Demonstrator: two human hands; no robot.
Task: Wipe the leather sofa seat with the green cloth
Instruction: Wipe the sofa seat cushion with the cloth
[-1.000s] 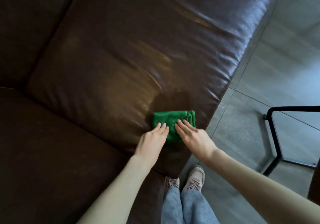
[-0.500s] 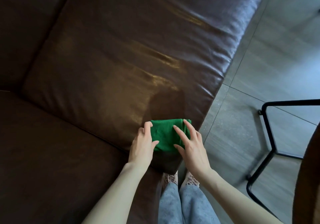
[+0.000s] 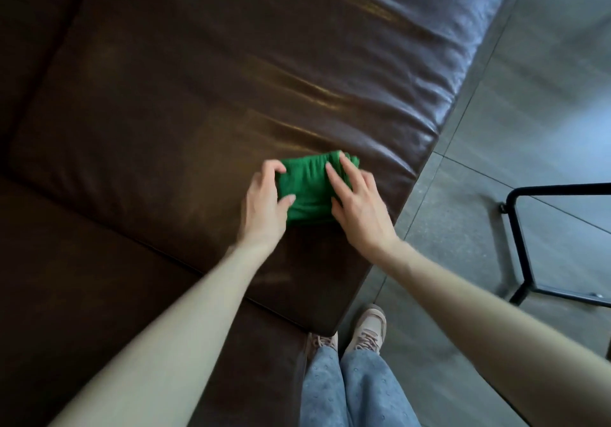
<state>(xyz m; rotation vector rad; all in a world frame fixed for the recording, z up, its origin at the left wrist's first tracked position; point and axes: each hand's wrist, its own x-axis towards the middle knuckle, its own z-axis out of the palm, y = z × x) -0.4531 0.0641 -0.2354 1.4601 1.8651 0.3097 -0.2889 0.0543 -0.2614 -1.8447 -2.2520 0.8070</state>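
Observation:
A folded green cloth [image 3: 309, 188] lies on the dark brown leather sofa seat [image 3: 205, 89], near the cushion's front right part. My left hand [image 3: 264, 206] grips the cloth's left edge, thumb on top and fingers curled around it. My right hand [image 3: 358, 208] presses on the cloth's right side with its fingers spread flat. The cloth's near right corner is hidden under my right palm.
A second seat cushion [image 3: 66, 277] adjoins on the left, with the backrest [image 3: 33, 13] beyond. Grey tiled floor [image 3: 529, 129] runs along the right. A black metal frame [image 3: 525, 244] stands on it. My feet [image 3: 367, 330] are at the sofa's front edge.
Both hands have pushed the cloth away from the cushion's front edge, farther onto the seat. My left hand went from lying flat to gripping the cloth's left edge.

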